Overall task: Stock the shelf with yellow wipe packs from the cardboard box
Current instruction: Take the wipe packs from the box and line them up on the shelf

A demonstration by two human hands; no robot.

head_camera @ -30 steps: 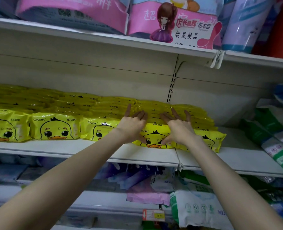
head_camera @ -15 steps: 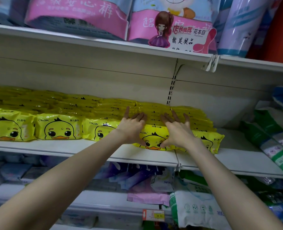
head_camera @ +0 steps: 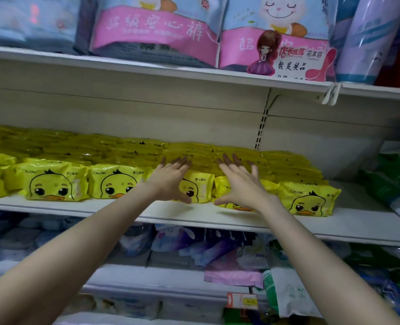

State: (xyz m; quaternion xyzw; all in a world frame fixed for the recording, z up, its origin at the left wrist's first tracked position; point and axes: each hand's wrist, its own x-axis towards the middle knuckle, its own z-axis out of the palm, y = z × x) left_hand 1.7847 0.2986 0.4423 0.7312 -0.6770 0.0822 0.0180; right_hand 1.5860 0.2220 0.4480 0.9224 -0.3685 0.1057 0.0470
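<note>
Yellow plastic duck-face wipe packs [head_camera: 53, 184] are stacked in rows along the cream metal shelf [head_camera: 77, 206], from front edge to back. Left hand [head_camera: 171, 181] is at mid-shelf, fingers straight, flat against a front pack. Right hand [head_camera: 241, 186] is right of mid-shelf, fingers splayed wide, holding nothing — contact with the pack unclear.

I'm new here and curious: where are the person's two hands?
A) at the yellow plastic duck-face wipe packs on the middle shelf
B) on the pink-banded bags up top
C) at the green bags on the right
A: the left hand and right hand, fingers straight, are at the yellow plastic duck-face wipe packs.
</note>
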